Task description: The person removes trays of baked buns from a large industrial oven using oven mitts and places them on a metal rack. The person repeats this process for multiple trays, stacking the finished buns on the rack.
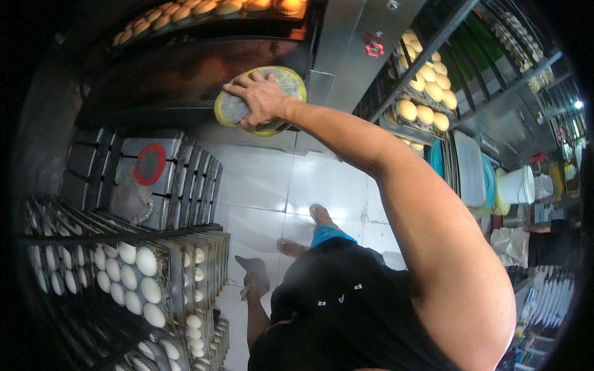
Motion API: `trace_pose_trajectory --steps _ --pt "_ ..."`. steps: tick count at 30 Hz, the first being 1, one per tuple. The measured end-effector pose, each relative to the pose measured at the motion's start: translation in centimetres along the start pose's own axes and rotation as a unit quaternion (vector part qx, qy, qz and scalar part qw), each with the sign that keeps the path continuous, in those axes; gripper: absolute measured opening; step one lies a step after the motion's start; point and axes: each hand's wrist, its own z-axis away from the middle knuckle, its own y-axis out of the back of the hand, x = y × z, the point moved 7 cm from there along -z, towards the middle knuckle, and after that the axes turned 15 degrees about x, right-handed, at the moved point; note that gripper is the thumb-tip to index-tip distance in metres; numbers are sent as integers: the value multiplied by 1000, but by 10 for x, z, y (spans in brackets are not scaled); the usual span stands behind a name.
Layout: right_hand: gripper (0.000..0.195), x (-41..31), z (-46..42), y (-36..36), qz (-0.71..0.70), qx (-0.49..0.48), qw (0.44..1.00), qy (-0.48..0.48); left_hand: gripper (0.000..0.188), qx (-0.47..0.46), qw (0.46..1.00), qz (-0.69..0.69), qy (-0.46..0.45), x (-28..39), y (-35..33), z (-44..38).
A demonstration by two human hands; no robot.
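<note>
My right hand (262,99) lies palm down with spread fingers on a round grey pad (274,76) with a yellow rim. The pad is at the lower right part of the dark oven door (176,74); whether it touches the door is hard to tell. Above the door, browned buns (204,8) sit in rows inside the lit oven. Low beside my body, my left hand (251,281) holds a dark grey cloth or mitt (257,269), partly blurred.
Racks of pale, unbaked buns (130,273) stand at the lower left. Stacked metal trays (153,195) carry a red-rimmed disc (150,163). Golden buns (431,90) fill a rack at the right. A red valve knob (374,49) juts from the oven side. White tiled floor (255,181) lies below.
</note>
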Motion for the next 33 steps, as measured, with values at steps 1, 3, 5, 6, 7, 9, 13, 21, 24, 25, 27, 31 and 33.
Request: trace_pose_trajectory --steps 1,3,5,6,7,9,13,21,24,25,27,31,33 --pt "94 1 -3 -3 -2 5 1000 -11 43 1 1000 3 1 -2 3 2" --pt "87 -4 -2 -6 33 0 999 -5 42 4 1000 12 9 -9 8 4" --pt "83 -11 0 -5 64 -4 998 3 42 12 1000 21 19 -18 15 10" --pt "77 -13 0 -3 71 1 997 20 42 15 999 22 23 -23 17 12" --pt "76 -16 1 -3 73 2 997 28 42 20 999 25 26 -27 21 14" --pt "75 -21 1 -2 78 4 996 44 42 27 999 28 34 -34 25 17" --pt "75 -21 5 2 88 8 995 53 42 32 998 26 46 -44 27 22" --pt "72 -17 -2 8 60 11 997 40 42 16 999 -2 38 -21 -3 11" --pt "72 -12 -1 11 55 15 998 34 42 6 999 -18 32 -10 -16 6" --pt "72 -9 1 12 54 15 998 32 42 1 999 -25 28 -5 -22 5" --pt "72 -5 2 12 47 22 998 29 42 -4 999 -35 23 1 -26 6" --pt "73 3 5 10 40 28 999 25 42 -16 999 -49 5 13 -36 8" --pt "73 4 9 11 60 38 997 16 42 -21 998 -56 0 17 -38 10"
